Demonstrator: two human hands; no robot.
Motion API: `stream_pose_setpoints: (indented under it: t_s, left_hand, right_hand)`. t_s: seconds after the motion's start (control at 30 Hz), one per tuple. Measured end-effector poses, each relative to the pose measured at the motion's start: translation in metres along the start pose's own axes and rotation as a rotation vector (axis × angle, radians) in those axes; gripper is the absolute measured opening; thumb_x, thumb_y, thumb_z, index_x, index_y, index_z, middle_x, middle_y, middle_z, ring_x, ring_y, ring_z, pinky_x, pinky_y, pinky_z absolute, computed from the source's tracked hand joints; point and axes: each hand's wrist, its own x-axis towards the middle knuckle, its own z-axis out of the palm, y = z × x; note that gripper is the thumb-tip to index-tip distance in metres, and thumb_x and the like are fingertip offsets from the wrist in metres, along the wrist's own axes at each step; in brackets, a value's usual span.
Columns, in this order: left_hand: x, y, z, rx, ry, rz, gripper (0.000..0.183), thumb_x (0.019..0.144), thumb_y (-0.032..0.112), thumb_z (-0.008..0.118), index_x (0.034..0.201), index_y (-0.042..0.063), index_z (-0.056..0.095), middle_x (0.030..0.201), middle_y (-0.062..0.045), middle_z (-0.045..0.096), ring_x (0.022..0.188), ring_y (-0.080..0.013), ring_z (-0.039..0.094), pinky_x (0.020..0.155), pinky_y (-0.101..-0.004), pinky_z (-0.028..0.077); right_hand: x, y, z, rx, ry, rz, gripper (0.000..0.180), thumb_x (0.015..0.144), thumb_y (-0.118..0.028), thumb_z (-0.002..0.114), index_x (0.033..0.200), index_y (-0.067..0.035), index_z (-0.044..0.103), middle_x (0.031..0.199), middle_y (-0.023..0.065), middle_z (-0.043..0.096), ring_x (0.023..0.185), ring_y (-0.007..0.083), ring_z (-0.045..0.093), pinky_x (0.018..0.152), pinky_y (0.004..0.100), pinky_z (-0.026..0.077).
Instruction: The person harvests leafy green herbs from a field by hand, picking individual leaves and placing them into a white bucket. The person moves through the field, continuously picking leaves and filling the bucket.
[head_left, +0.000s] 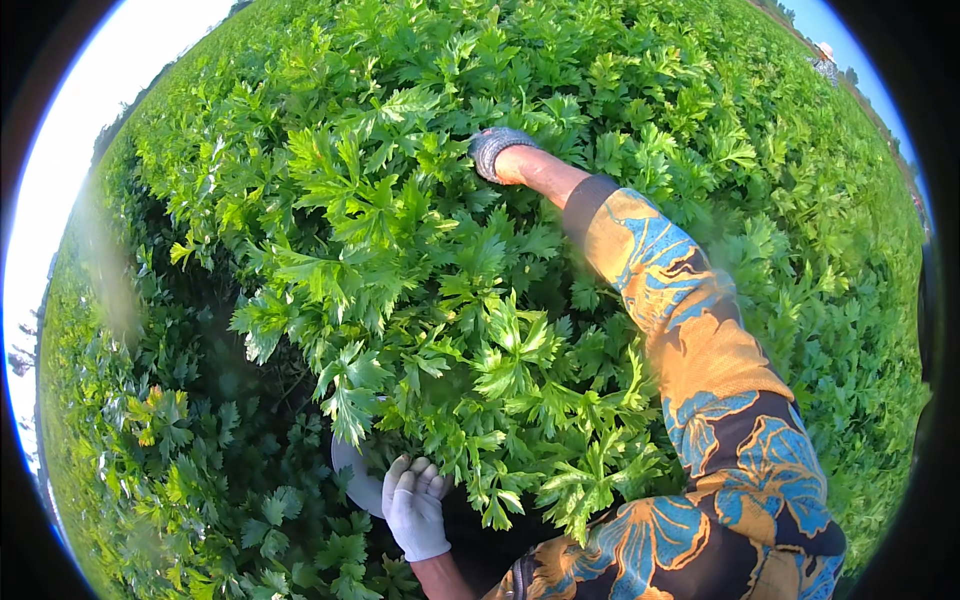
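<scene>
Dense leafy green plants, looking like celery (360, 202), fill the ground before me. My right hand (499, 154), in a grey knit glove, reaches out among the leaves at upper centre; its fingers are hidden by foliage. Low in the view, my left hand (416, 499) wears a white glove with soiled fingertips. Its fingers are curled at the rim of a pale, round container, perhaps a basin (356, 476), which leaves partly cover. Whether the hand grips that rim cannot be told. Both arms are in patterned orange, blue and dark sleeves.
A shaded gap (285, 375) runs between the plants on the left. More plants spread on both sides to the horizon. Far off at the upper right, a person (826, 64) in a pale hat is in the field.
</scene>
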Motion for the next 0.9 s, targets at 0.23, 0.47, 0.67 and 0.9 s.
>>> stream_pose_setpoints:
  t_s: [0.23, 0.47, 0.67, 0.9]
  left_hand:
    - [0.001, -0.001, 0.002, 0.060, 0.006, -0.023, 0.037, 0.095, 0.012, 0.048, 0.129, -0.002, 0.048, 0.108, -0.015, 0.062, 0.088, -0.0225, 0.062, 0.077, -0.0328, 0.052]
    - [0.001, 0.004, 0.003, 0.134, 0.062, -0.025, 0.036, 0.095, 0.012, 0.048, 0.127, -0.003, 0.049, 0.106, -0.014, 0.062, 0.089, -0.0204, 0.062, 0.075, -0.0311, 0.052]
    - [0.004, 0.007, 0.018, 0.138, 0.040, -0.041, 0.035, 0.095, 0.012, 0.047, 0.126, -0.005, 0.049, 0.105, -0.012, 0.061, 0.089, -0.0188, 0.061, 0.073, -0.0308, 0.053]
    - [0.003, 0.005, 0.013, 0.205, -0.015, 0.033, 0.035, 0.096, 0.009, 0.044, 0.126, -0.008, 0.048, 0.111, -0.012, 0.057, 0.093, -0.0176, 0.058, 0.075, -0.0293, 0.053]
  right_hand:
    - [0.041, 0.035, -0.063, 0.361, 0.344, 0.081, 0.018, 0.091, -0.014, 0.055, 0.086, -0.008, 0.071, 0.073, 0.0088, 0.064, 0.057, 0.0160, 0.056, 0.058, 0.0305, 0.049]
    - [0.066, -0.029, -0.061, 0.311, 0.334, -0.035, 0.029, 0.093, -0.016, 0.049, 0.114, -0.007, 0.067, 0.116, 0.0126, 0.067, 0.102, 0.0306, 0.067, 0.084, 0.0410, 0.053]
    - [0.096, -0.027, -0.016, 0.202, 0.140, 0.046, 0.043, 0.076, -0.014, 0.072, 0.118, -0.011, 0.066, 0.121, 0.0114, 0.066, 0.107, 0.0293, 0.066, 0.085, 0.0397, 0.055]
    - [0.053, -0.048, -0.013, 0.199, 0.045, 0.051, 0.036, 0.071, -0.016, 0.077, 0.105, -0.009, 0.072, 0.109, 0.0118, 0.071, 0.096, 0.0288, 0.069, 0.078, 0.0392, 0.057]
